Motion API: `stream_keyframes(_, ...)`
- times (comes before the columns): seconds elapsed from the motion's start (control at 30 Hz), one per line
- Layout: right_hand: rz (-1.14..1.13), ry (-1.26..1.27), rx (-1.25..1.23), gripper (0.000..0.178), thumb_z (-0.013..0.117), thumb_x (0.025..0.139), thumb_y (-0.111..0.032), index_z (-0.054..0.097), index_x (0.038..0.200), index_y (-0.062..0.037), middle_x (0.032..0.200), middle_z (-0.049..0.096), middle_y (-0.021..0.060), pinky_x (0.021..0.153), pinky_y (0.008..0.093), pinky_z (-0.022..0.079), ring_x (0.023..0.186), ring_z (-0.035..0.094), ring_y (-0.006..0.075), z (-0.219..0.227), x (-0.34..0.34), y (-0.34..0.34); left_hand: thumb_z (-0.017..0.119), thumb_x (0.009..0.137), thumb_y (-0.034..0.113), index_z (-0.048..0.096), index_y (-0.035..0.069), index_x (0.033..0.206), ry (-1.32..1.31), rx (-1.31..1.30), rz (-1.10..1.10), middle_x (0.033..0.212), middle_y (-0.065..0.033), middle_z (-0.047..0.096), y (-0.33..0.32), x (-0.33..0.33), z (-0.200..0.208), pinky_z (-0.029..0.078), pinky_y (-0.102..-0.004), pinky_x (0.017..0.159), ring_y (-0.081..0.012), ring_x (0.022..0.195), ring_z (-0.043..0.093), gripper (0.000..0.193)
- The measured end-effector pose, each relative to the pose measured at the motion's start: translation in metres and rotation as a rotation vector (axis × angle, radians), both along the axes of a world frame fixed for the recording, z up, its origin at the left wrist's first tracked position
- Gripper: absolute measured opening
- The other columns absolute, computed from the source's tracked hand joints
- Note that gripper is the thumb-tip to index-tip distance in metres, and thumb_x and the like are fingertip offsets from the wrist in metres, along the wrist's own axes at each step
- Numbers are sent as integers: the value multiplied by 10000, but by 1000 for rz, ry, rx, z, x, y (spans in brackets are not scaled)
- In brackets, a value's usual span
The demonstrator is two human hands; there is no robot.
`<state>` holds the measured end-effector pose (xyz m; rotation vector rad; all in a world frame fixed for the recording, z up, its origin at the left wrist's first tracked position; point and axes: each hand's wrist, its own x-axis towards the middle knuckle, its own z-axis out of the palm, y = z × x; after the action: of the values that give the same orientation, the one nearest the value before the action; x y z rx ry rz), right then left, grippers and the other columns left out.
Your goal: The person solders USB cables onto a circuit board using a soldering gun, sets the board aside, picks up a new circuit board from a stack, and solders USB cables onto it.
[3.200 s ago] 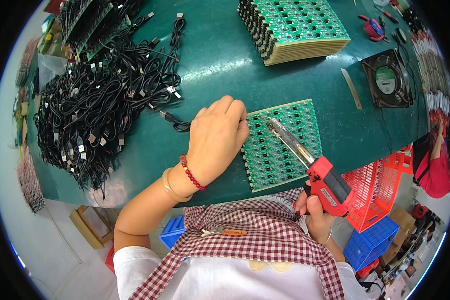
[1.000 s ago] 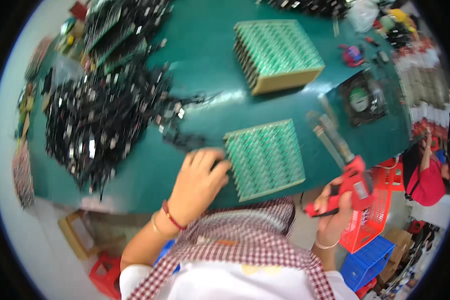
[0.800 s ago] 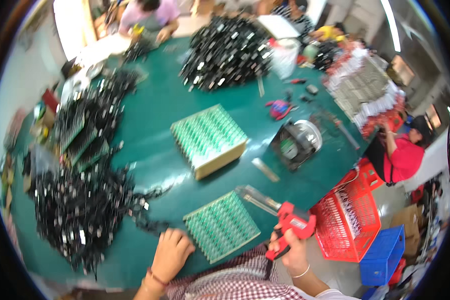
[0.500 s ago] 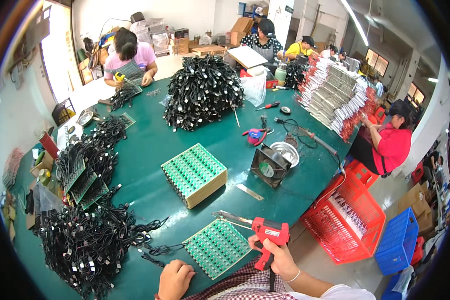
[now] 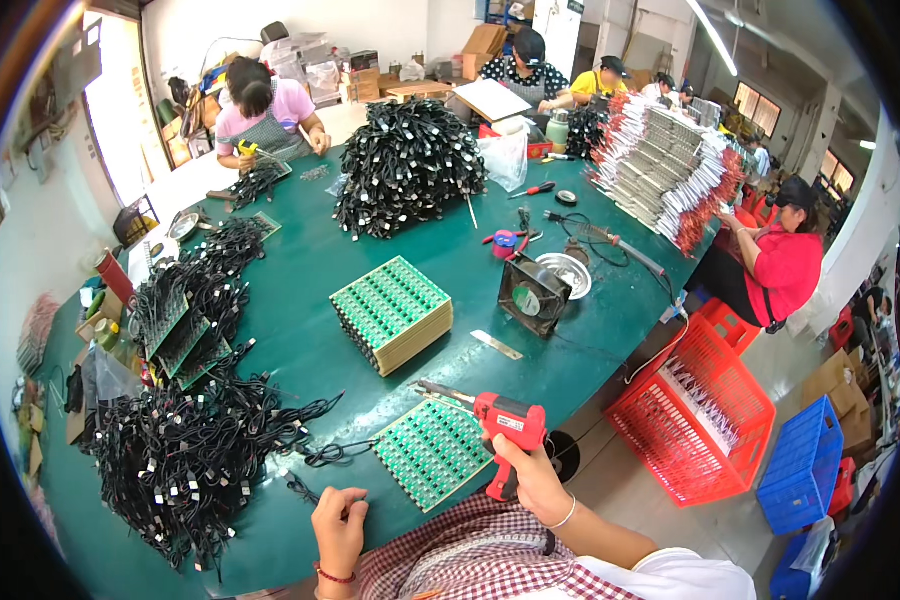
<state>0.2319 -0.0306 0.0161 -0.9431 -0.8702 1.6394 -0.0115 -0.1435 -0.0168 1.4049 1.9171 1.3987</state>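
The right hand point(image 5: 534, 482), in the lower middle of the frame, grips a red soldering gun point(image 5: 511, 420), its fingers wrapped round the handle below the gun's body. The gun's metal barrel points toward the upper left, with its tip over the far edge of a green circuit-board panel point(image 5: 432, 456); whether the tip touches the panel cannot be told. That panel lies flat on the green table point(image 5: 610, 345), low and near the centre of the frame. Left of the panel's near side, the left hand point(image 5: 338, 530) is at the lower edge of the frame, fingers bent inward and the thumb close to the index finger; whether the fingertips meet or pinch anything cannot be told. Just beyond it lies a loose black cable end point(image 5: 301, 489), near the large heap of black cables point(image 5: 175, 470) that fills the lower left. In the middle of the frame stands a stack of similar panels point(image 5: 391, 312), with a flat metal strip point(image 5: 496, 345) to its right, and farther right a black fan point(image 5: 532, 296) just beside a round metal dish point(image 5: 574, 268). A red basket point(image 5: 692, 425) occupies the right of the frame, beyond the table edge.
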Motion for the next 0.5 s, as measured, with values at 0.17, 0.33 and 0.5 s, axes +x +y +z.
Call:
stream_keyframes(0.17, 18, -75, 18, 301, 642, 885, -204, 575, 1148, -73, 1051, 610, 25, 905, 298, 412, 1004, 541, 129, -5, -4, -1, 656, 733, -42, 679, 57, 880, 127, 26, -30, 658, -57, 430, -1, 3, 6, 372, -284, 510, -161, 553, 450, 178)
stream_keyframes(0.33, 9, -79, 67, 317, 655, 874, -199, 572, 1151, -68, 1047, 619, 28, 887, 294, 427, 994, 554, 129, -9, -7, -1, 655, 749, -28, 683, 83, 911, 157, 59, -22, 655, -65, 432, 6, 8, 8, 389, -306, 515, -189, 554, 461, 199)
stream_keyframes(0.5, 21, -155, 80, 326, 660, 870, -196, 567, 1154, -67, 1052, 624, 39, 887, 302, 441, 992, 564, 136, -6, -12, -6, 672, 763, 48, 666, 114, 929, 415, 21, -87, 684, -89, 474, 23, 27, 11, 432, -355, 531, -256, 611, 525, 179)
